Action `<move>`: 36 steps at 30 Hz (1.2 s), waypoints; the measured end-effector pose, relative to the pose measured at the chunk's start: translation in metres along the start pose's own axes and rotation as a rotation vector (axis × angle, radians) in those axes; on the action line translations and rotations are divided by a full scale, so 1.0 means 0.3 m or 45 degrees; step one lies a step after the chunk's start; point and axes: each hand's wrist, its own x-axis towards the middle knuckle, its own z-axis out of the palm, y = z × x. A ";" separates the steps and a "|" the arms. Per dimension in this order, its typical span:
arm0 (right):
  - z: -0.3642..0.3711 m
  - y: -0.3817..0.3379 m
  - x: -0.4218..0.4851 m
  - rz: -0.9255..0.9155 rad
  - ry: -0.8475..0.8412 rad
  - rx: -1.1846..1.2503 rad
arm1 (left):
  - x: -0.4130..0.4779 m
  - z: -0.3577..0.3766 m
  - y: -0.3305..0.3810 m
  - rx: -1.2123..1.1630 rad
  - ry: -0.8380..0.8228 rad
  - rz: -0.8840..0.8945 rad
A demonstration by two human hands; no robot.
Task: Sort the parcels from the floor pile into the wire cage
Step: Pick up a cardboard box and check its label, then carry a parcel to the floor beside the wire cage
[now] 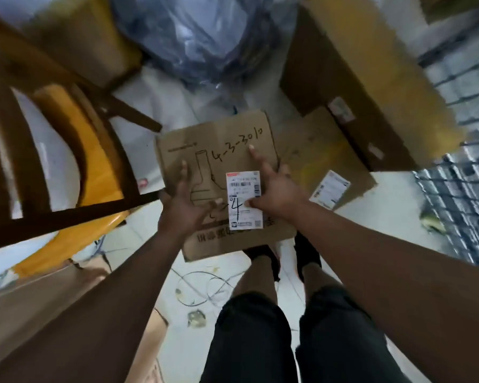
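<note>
I hold a flat cardboard parcel (224,150) in front of me, above my feet. It carries handwritten numbers and a white shipping label (244,200). My left hand (183,200) grips its left edge, with fingers and thumb lying on the top face. My right hand (274,192) holds the right side: the index finger lies straight along the top, the thumb presses the label, and the other fingers wrap round the edge. The wire cage (459,161) stands at the right, blurred.
A labelled cardboard box (329,167) lies on the floor just right of the parcel, with a large box (357,87) behind it. A bluish plastic bag (199,37) sits at the top. A wooden chair (67,134) fills the left. Loose cables (202,286) lie by my feet.
</note>
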 end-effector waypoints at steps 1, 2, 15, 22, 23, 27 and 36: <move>0.032 -0.008 0.079 -0.007 -0.026 0.011 | 0.066 0.008 -0.029 -0.006 0.030 -0.028; 0.062 -0.019 0.159 -0.026 -0.045 0.010 | 0.134 0.019 -0.059 -0.020 0.061 -0.049; 0.261 0.090 0.713 -0.143 -0.144 -0.252 | 0.629 0.301 -0.265 -0.482 0.072 -0.268; 0.331 0.082 0.677 -0.097 -0.021 -0.183 | 0.629 0.399 -0.257 -0.521 0.110 -0.183; 0.330 0.059 0.655 -0.110 -0.001 -0.185 | 0.613 0.400 -0.237 -0.441 0.097 -0.142; 0.286 -0.022 0.562 -0.127 0.005 -0.276 | 0.513 0.336 -0.133 -0.110 0.048 0.021; 0.015 -0.204 0.227 -0.279 -0.027 -0.610 | 0.200 0.099 0.054 0.420 0.084 0.083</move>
